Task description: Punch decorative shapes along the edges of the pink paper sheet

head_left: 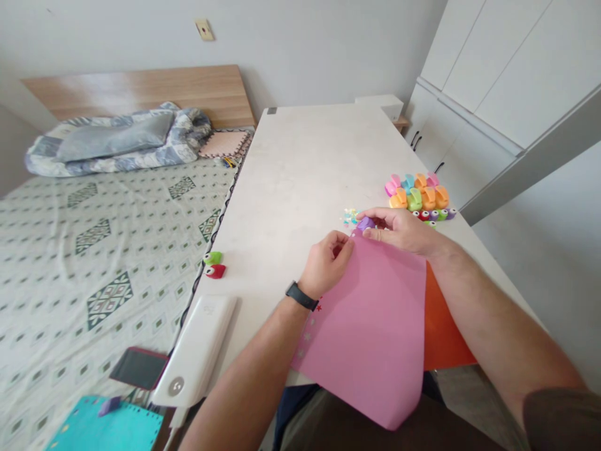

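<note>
A large sheet of pink paper (pixel 375 319) lies before me, its near end bending over the table edge. Small punched shapes run along its left side. My left hand (pixel 327 264) pinches the paper near its far left corner, fingers curled. At that same corner, my right hand (pixel 398 230) grips a small purple craft punch (pixel 365 223), which sits against the paper's far edge. Just beyond the punch is a scatter of tiny colored paper bits (pixel 350 217). Orange paper (pixel 444 326) shows under the pink sheet on the right.
Several colorful craft punches (pixel 414 197) stand in rows on the white table (pixel 305 156), at right. A green punch (pixel 213 257) and a red punch (pixel 216 271) sit near the left edge, above a long white device (pixel 200 351). A bed (pixel 117 250) adjoins the table's left side.
</note>
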The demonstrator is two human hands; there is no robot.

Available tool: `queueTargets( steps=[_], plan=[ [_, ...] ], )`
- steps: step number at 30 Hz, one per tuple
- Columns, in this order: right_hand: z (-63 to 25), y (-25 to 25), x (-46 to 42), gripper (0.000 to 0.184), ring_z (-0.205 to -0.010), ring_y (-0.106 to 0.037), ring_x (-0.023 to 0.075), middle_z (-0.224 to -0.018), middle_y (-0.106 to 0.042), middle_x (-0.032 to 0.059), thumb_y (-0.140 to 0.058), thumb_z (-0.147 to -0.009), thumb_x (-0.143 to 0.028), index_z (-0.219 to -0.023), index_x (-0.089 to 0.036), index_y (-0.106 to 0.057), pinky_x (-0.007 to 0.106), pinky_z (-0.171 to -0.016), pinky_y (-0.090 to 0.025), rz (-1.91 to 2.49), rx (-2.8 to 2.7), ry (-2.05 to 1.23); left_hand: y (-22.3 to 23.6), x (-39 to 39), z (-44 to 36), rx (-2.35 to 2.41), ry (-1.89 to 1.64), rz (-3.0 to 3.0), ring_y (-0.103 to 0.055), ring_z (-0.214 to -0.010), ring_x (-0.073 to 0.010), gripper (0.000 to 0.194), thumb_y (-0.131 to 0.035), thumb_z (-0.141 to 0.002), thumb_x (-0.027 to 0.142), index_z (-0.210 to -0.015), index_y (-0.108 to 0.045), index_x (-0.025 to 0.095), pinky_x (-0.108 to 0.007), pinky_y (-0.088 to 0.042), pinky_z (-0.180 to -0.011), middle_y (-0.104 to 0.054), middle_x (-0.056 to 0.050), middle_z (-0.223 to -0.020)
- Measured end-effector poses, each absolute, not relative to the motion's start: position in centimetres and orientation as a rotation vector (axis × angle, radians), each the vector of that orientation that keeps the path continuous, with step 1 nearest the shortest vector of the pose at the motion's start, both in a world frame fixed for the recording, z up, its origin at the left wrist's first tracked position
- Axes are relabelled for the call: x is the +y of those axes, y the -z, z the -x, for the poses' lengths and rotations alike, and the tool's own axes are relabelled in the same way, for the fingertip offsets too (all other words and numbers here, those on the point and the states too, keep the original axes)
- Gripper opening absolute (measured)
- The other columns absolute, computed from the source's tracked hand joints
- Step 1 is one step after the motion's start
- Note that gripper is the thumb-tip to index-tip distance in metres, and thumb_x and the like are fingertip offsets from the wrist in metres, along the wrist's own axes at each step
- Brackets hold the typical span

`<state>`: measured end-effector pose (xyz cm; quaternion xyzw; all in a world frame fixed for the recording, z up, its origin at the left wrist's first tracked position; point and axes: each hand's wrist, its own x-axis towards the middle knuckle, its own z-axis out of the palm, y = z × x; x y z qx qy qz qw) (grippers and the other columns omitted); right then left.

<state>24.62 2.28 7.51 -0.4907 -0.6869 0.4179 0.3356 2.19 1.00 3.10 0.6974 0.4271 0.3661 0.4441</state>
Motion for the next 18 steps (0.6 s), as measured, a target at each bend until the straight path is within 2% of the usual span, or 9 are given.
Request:
queueTargets(
  steps=[3, 7, 10, 13, 18],
  plan=[
    [-24.8, -7.1, 2.2, 0.045, -0.086, -0.064, 0.0221, -0.100, -0.074, 0.0063, -0.078, -0.084, -0.045, -0.124, -0.023, -0.075, 0.038, -0.079, -0.054, 1.279, -1.790, -1.105, -3.0, 1.1, -2.1, 1.065, -0.903, -1.730, -0.054, -0.065, -0.0123, 0.026, -0.056, -0.099, 0.044, -0.095, -0.063, 0.019, -0.024, -0.041, -0.060, -0.064, 0.000, -0.075],
    [-25.0, -6.6, 2.1, 0.048, -0.078, -0.061, 0.0184, -0.095, -0.073, 0.0049, -0.080, -0.082, -0.045, -0.124, -0.022, -0.074, 0.034, -0.073, -0.051, 1.282, -1.783, -1.103, -2.9, 1.2, -2.1, 1.056, -0.905, -1.722, -0.055, -0.065, -0.0123, 0.026, -0.055, -0.099, 0.043, -0.095, -0.063, 0.019, -0.024, -0.042, -0.060, -0.064, 0.000, -0.076],
    [-25.0, -6.3, 2.1, 0.043, -0.072, -0.058, 0.0172, -0.092, -0.073, 0.0044, -0.081, -0.081, -0.046, -0.116, -0.022, -0.075, 0.033, -0.068, -0.049, 1.317, -1.784, -1.086, -2.9, 1.2, -2.1, 1.049, -0.892, -1.734, -0.055, -0.066, -0.0120, 0.025, -0.055, -0.099, 0.042, -0.096, -0.063, 0.019, -0.024, -0.042, -0.061, -0.065, -0.001, -0.077],
    [-24.9, -6.3, 1.9, 0.034, -0.076, -0.059, 0.0185, -0.093, -0.073, 0.0044, -0.077, -0.084, -0.045, -0.109, -0.022, -0.075, 0.034, -0.073, -0.049, 1.361, -1.856, -1.034, -2.9, 1.2, -2.1, 1.053, -0.880, -1.748, -0.054, -0.066, -0.0115, 0.025, -0.055, -0.099, 0.042, -0.095, -0.063, 0.018, -0.023, -0.042, -0.061, -0.064, 0.000, -0.077],
    [-24.8, -6.4, 1.5, 0.030, -0.082, -0.060, 0.0201, -0.097, -0.074, 0.0038, -0.073, -0.087, -0.043, -0.108, -0.023, -0.074, 0.035, -0.080, -0.048, 1.387, -1.919, -0.944, -2.9, 1.2, -2.2, 1.059, -0.864, -1.759, -0.054, -0.066, -0.0110, 0.025, -0.055, -0.100, 0.041, -0.096, -0.063, 0.018, -0.023, -0.041, -0.061, -0.064, 0.000, -0.076]
  ],
)
